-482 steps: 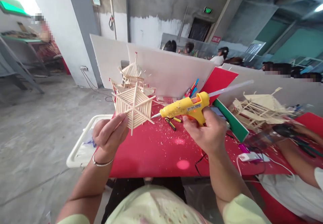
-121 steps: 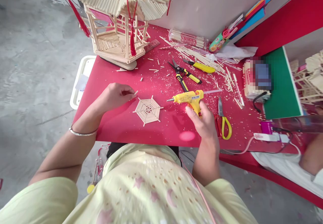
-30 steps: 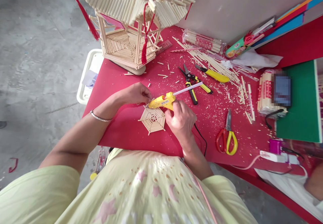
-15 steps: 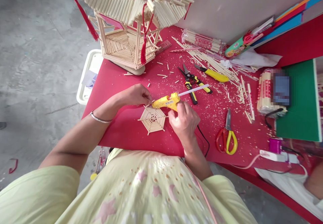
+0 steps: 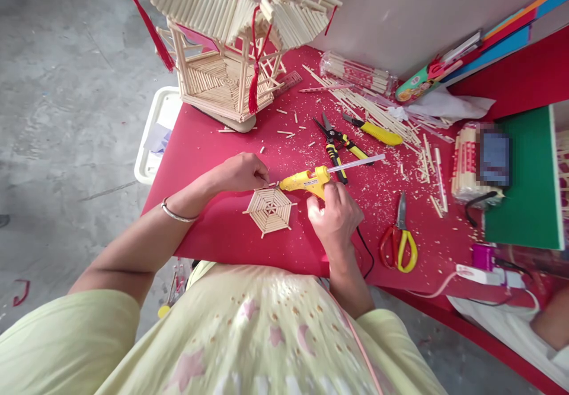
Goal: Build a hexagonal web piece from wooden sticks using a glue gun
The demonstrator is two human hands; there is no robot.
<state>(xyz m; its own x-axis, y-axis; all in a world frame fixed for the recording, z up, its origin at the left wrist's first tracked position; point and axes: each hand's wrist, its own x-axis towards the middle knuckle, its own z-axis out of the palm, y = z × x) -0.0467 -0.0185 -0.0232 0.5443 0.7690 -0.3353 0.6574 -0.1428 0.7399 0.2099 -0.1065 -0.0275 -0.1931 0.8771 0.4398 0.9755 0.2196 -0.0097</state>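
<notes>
My right hand [image 5: 335,214] is closed around the handle of a yellow hot glue gun [image 5: 306,181]. A clear glue stick [image 5: 355,162] juts from its back, and its nozzle points left. My left hand [image 5: 246,172] is pinched closed, with what looks like a short wooden stick [image 5: 274,184] at its fingertips, by the nozzle. Just below both lies a flat web-shaped hexagon of wooden sticks [image 5: 270,211] on the red table [image 5: 213,229]. The left fingertips are partly hidden behind the hand.
A wooden-stick pavilion model [image 5: 222,80] with red tassels stands at the back left. Farther right lie pruning shears [image 5: 336,146], a yellow utility knife [image 5: 380,133], scissors [image 5: 401,238] and loose sticks [image 5: 377,107]. A person's arm [image 5: 551,321] shows at the right edge.
My right hand has drawn the glue gun a little to the right, its nozzle moving away from the left fingertips. My left hand has barely shifted; the hexagon stays in place.
</notes>
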